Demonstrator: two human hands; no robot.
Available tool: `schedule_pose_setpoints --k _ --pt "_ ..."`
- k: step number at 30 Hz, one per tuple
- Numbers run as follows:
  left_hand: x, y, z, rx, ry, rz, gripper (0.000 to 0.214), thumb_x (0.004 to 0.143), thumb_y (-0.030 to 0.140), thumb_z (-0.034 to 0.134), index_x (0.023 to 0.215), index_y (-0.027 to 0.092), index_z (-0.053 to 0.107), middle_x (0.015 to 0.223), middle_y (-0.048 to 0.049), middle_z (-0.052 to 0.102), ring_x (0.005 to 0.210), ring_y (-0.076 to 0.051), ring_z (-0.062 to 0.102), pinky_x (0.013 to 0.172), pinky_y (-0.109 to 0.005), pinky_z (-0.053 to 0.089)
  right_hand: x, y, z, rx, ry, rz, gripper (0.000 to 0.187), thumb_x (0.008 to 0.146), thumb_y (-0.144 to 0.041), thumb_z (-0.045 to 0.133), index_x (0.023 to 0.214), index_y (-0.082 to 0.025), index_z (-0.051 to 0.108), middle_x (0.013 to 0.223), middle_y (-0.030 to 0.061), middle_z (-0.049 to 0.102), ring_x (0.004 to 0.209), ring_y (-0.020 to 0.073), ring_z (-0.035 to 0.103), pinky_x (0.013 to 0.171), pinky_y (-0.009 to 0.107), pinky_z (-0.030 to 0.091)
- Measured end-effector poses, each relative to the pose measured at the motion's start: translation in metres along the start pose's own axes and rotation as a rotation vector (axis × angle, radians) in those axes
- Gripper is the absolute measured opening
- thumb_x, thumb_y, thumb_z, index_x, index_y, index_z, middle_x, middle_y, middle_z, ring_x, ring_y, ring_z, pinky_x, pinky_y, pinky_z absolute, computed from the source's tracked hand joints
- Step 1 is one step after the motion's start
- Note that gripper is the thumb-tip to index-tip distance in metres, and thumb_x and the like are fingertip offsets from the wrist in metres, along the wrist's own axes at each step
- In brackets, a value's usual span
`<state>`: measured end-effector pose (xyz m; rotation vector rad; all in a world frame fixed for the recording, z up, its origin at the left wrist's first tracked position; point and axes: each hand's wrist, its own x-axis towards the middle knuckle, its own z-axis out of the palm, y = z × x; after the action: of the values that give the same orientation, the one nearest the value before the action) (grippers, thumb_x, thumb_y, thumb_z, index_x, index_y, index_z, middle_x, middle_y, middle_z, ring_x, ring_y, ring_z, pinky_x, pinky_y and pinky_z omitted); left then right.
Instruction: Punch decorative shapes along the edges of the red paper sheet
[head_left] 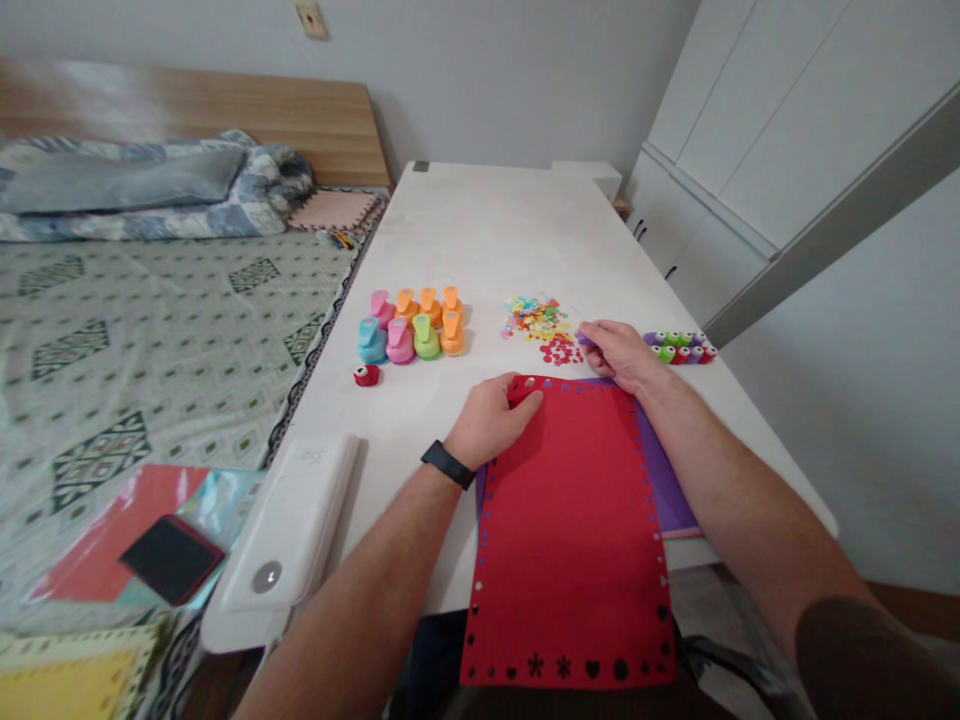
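Observation:
A red sheet (571, 500), with shaped holes punched along its edges, hangs over the near table edge toward my lap. My left hand (496, 418) is closed on its far left corner, thumb on top. Just beyond the far right corner, my right hand (616, 352) is closed around a small purple craft punch (584, 338), mostly hidden by the fingers. Purple sheets (667, 470) lie beneath the red one. Red punched-out bits (561, 350) lie beside my right fingertips, and a pile of multicoloured bits (534, 316) lies just beyond.
Several large craft punches (412, 325) stand in two rows at left, with a small red punch (367, 375) nearer me. More small punches (681, 348) are lined up at right. A white machine (292, 520) occupies the table's left edge. A phone (172, 558) rests on the bed.

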<state>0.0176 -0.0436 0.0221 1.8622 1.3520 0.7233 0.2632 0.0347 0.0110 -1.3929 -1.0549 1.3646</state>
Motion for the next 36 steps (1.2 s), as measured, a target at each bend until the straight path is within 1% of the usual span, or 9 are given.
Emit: schedule_pose_setpoints --k 8,14,16,21,24,29,33,36 --pt "-0.0002 -0.0002 -0.0005 0.001 -0.002 -0.002 0.030 0.093 0.046 0.058 0.077 0.020 0.058 0.066 -0.0001 0.062 0.062 -0.016 0.054 0.058 -0.028 0.034 -0.0011 -0.0050 -0.0040 -0.026 0.020 -0.009 0.027 0.087 -0.042 0.076 0.084 -0.019 0.063 0.055 -0.0033 0.053 0.039 0.0060 0.040 0.032 0.015 0.017" --pt "-0.0008 0.0008 -0.0008 0.000 -0.002 -0.001 0.030 0.093 0.045 0.058 0.076 0.020 0.058 0.066 -0.0003 0.062 0.062 -0.016 0.053 0.058 -0.028 0.033 -0.0015 -0.0054 -0.0033 -0.176 0.103 -0.022 0.021 0.090 -0.039 0.073 0.090 -0.020 0.067 0.064 -0.0003 0.060 0.042 0.0063 0.045 0.032 0.015 0.020" --pt "-0.0009 0.0013 -0.0010 0.005 -0.003 -0.004 0.030 0.093 0.046 0.058 0.078 0.020 0.059 0.067 -0.0005 0.063 0.062 -0.016 0.053 0.058 -0.028 0.033 -0.0008 -0.0047 -0.0033 -0.213 0.121 -0.011 0.020 0.091 -0.040 0.072 0.092 -0.020 0.066 0.065 -0.0006 0.061 0.041 0.0062 0.045 0.032 0.015 0.021" --pt "-0.0009 0.0024 -0.0011 0.011 -0.005 -0.005 0.031 0.093 0.046 0.057 0.078 0.019 0.059 0.067 -0.0001 0.063 0.063 -0.015 0.053 0.058 -0.028 0.033 0.0008 -0.0026 -0.0035 -0.235 0.153 0.019 0.022 0.091 -0.041 0.071 0.096 -0.023 0.059 0.063 -0.0029 0.061 0.039 0.0067 0.045 0.032 0.015 0.020" --pt "-0.0009 0.0014 -0.0005 0.011 -0.007 -0.004 0.031 0.093 0.046 0.057 0.078 0.019 0.059 0.067 0.0002 0.063 0.062 -0.015 0.053 0.058 -0.028 0.033 0.0012 -0.0016 -0.0039 -0.229 0.148 0.018 0.024 0.091 -0.042 0.071 0.097 -0.025 0.056 0.062 -0.0040 0.060 0.039 0.0071 0.044 0.033 0.015 0.020" --pt "-0.0005 -0.0014 0.0009 0.011 -0.010 0.003 0.031 0.094 0.047 0.056 0.080 0.020 0.060 0.069 -0.0005 0.064 0.063 -0.016 0.054 0.059 -0.028 0.034 0.0010 -0.0012 -0.0044 -0.214 0.136 -0.005 0.030 0.092 -0.051 0.069 0.095 -0.025 0.056 0.065 -0.0033 0.060 0.041 0.0068 0.044 0.033 0.015 0.020" --pt "-0.0006 -0.0007 0.0003 0.003 -0.010 0.002 0.030 0.094 0.046 0.057 0.080 0.020 0.060 0.070 -0.0007 0.065 0.064 -0.016 0.054 0.059 -0.028 0.033 -0.0009 -0.0024 -0.0033 -0.168 0.119 -0.008 0.036 0.087 -0.055 0.073 0.094 -0.025 0.055 0.066 -0.0034 0.060 0.043 0.0073 0.045 0.033 0.015 0.020" --pt "-0.0009 0.0007 -0.0004 0.002 -0.010 0.001 0.030 0.094 0.045 0.057 0.078 0.020 0.058 0.067 -0.0001 0.062 0.062 -0.015 0.053 0.059 -0.028 0.033 -0.0020 -0.0029 -0.0034 -0.154 0.114 -0.022 0.039 0.082 -0.053 0.078 0.097 -0.025 0.055 0.064 -0.0040 0.060 0.044 0.0080 0.046 0.033 0.015 0.019"
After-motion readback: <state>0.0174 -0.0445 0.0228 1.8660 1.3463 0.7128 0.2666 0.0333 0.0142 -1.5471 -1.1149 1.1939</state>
